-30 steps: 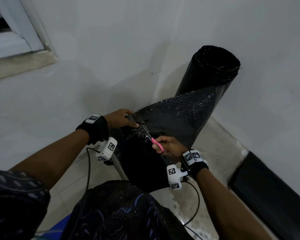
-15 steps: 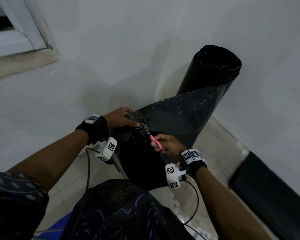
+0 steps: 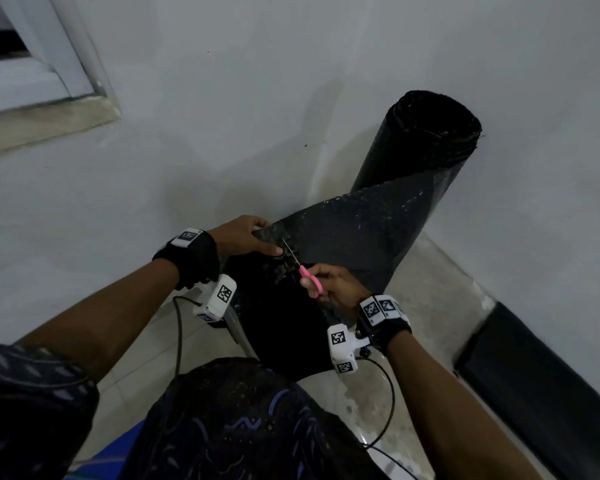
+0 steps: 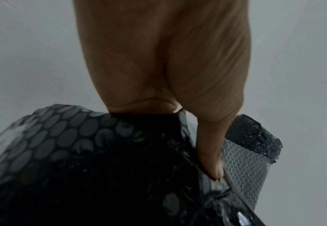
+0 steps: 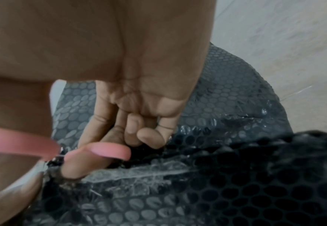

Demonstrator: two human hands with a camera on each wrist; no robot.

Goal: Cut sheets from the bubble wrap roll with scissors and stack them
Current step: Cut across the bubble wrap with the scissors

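Note:
A black bubble wrap roll stands in the wall corner, and its loose sheet is drawn out toward me. My left hand pinches the sheet's top edge, thumb on the near face. My right hand grips pink-handled scissors, fingers through the pink loops. The thin blades point up into the sheet just right of the left thumb. The cut part of the sheet hangs down dark between my arms.
Black bubble wrap sheets lie flat on the floor against the right wall. White walls meet behind the roll, and a window frame is at upper left. Cables trail from both wrist cameras over the pale tiled floor.
The scissors and right hand have moved up the sheet toward its top edge, closing on the left thumb. The left hand keeps its hold at the edge.

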